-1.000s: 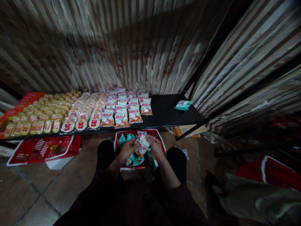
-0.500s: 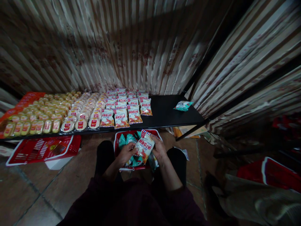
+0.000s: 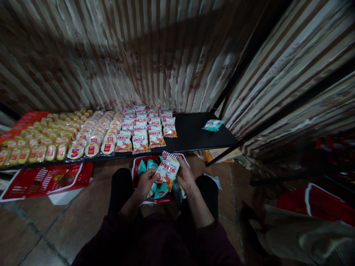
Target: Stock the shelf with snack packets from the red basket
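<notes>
Between my two hands is a white snack packet (image 3: 168,169) with red lettering and a striped top edge, held above the basket. My left hand (image 3: 146,181) pinches its left side, and my right hand (image 3: 185,174) grips its right side. Below it, a red basket (image 3: 134,173) with a white rim stands between my knees and holds several teal packets (image 3: 161,191). On the black shelf (image 3: 191,135) in front lie rows of matching white packets (image 3: 141,140). A single teal packet (image 3: 213,125) rests near the shelf's right end.
Rows of round wrapped cakes (image 3: 92,148) and yellow wrapped cakes (image 3: 40,152) fill the shelf's left part. A red basket (image 3: 66,177) lies under the shelf. Striped curtains (image 3: 155,55) hang behind. Another person's shoe (image 3: 251,229) is at right, near a red basket (image 3: 327,203).
The white packet stays in both hands, tilted slightly differently. The shelf and its goods have shifted a little left in view.
</notes>
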Demonstrator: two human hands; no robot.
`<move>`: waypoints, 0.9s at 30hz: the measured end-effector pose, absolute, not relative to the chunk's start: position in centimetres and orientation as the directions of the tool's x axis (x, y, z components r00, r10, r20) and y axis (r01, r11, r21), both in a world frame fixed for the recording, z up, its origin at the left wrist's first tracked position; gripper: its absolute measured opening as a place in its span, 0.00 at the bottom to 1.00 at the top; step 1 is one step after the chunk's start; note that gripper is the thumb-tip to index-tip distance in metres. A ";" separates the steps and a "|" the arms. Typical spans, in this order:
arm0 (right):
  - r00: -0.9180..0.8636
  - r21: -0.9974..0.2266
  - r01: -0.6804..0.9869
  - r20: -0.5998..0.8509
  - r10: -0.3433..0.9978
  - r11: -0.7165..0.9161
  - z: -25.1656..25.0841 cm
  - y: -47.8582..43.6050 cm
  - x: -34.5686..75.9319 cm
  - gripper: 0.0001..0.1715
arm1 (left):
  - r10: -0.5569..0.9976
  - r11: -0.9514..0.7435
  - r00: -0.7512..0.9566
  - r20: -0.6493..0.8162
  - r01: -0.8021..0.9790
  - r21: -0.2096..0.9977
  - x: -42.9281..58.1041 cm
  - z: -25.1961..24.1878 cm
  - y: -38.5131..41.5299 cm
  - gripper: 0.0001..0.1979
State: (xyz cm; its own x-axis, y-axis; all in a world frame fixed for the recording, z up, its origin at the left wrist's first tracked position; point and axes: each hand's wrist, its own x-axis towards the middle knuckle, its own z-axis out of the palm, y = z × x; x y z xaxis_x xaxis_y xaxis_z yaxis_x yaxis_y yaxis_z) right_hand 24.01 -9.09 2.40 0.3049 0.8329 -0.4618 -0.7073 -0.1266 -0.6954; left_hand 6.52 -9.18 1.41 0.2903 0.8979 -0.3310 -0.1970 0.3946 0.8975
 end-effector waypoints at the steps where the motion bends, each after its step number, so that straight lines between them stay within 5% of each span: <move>1: 0.285 -0.701 -0.697 -0.463 0.839 -0.150 2.6 -9.3 23.9 0.18 | 0.902 0.395 0.273 -0.333 -0.215 0.893 6.6 1.6 -9.1 0.22; 13: 0.139 -0.770 -0.605 -0.352 0.926 -0.201 4.7 -11.4 21.6 0.27 | 0.960 0.278 0.040 -0.277 -0.275 0.921 8.8 2.8 -8.2 0.21; 27: 0.239 -0.859 -0.501 -0.256 0.937 -0.107 5.0 -11.4 21.5 0.26 | 0.946 0.314 0.157 -0.283 -0.229 0.922 9.1 4.2 -8.7 0.24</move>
